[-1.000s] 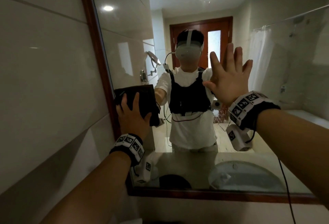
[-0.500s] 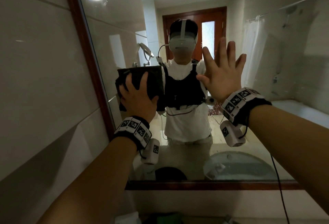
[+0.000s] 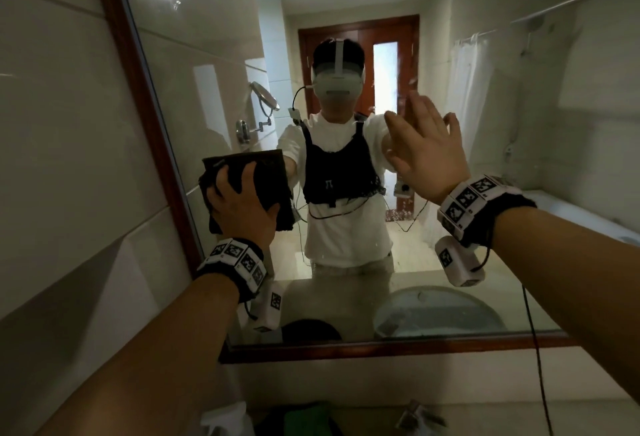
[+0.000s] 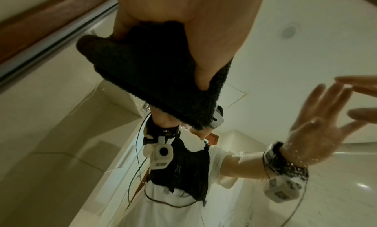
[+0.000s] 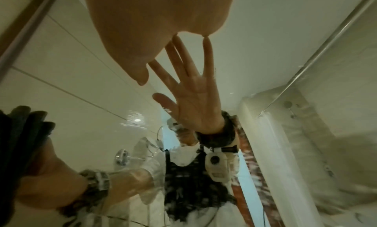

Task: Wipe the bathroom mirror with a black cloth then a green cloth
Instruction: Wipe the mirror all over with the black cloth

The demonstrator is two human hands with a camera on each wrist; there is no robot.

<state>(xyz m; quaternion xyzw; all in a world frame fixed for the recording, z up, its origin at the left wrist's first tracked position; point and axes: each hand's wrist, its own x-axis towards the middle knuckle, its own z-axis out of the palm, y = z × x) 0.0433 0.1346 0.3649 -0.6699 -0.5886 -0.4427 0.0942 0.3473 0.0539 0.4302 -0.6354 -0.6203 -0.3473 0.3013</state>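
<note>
My left hand (image 3: 239, 207) holds a folded black cloth (image 3: 273, 172) against the mirror (image 3: 519, 123), low down and close to its left frame. In the left wrist view the thumb (image 4: 200, 61) digs into the black cloth (image 4: 142, 77), which hangs below the palm. My right hand (image 3: 426, 151) is empty, and its straight fingers are spread on the glass further right. In the right wrist view the fingertips (image 5: 206, 35) meet their own reflection. A green cloth (image 3: 304, 418) lies on the counter at the bottom edge of the head view.
The mirror's brown wooden frame (image 3: 381, 349) runs along the bottom and up the left side, with glossy wall tiles (image 3: 69, 158) to its left. A white object (image 3: 221, 421) lies beside the green cloth. The glass reflects a person, a door and a shower curtain.
My left hand moved the black cloth up and right across the glass, then back down and left toward the frame. My right hand has stayed flat on the mirror.
</note>
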